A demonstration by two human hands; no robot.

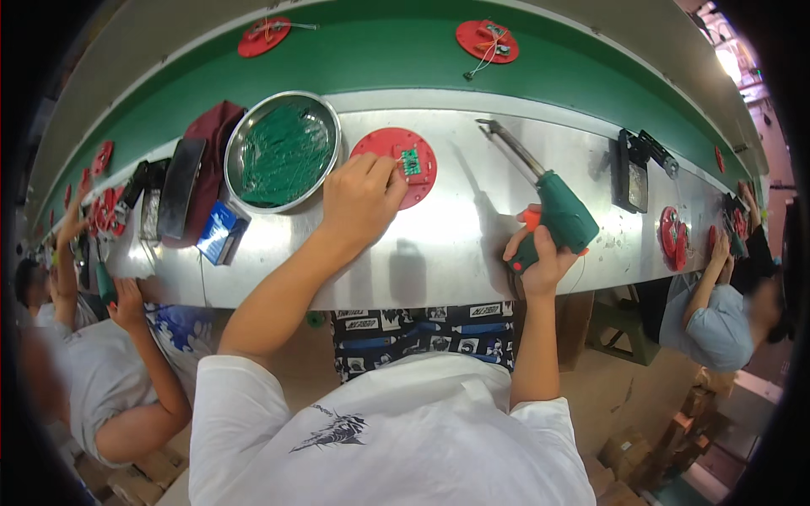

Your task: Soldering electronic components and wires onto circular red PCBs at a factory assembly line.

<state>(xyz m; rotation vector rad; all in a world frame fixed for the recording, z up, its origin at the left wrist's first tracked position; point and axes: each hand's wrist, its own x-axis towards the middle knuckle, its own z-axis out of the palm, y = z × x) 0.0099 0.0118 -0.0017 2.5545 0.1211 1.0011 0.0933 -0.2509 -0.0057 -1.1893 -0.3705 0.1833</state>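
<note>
1. Right hand gripped the gun, tip angled away, up-left.
2. Left hand reached over the disc, fingertips beside the green board; could not tell whether they pinched anything.
3. The disc lay on the counter, right of the bowl.

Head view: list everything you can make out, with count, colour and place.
Soldering gun: one, green, right of centre
Near disc: one, red, bench centre
Circuit board: one, green, on that disc
Bowl: one, silver, left of disc
Strands: many, green, in bowl
Cloth: one, dark red, left of bowl
Box: one, blue, below bowl
Belt: one, green, beyond bench
Bench: one, silver, centre
Co-workers: at least two, pale shirts, both sides
Shirt: one, white, bottom
Left hand: one, bare, over near disc
Right hand: one, bare, gripping soldering gun
</note>
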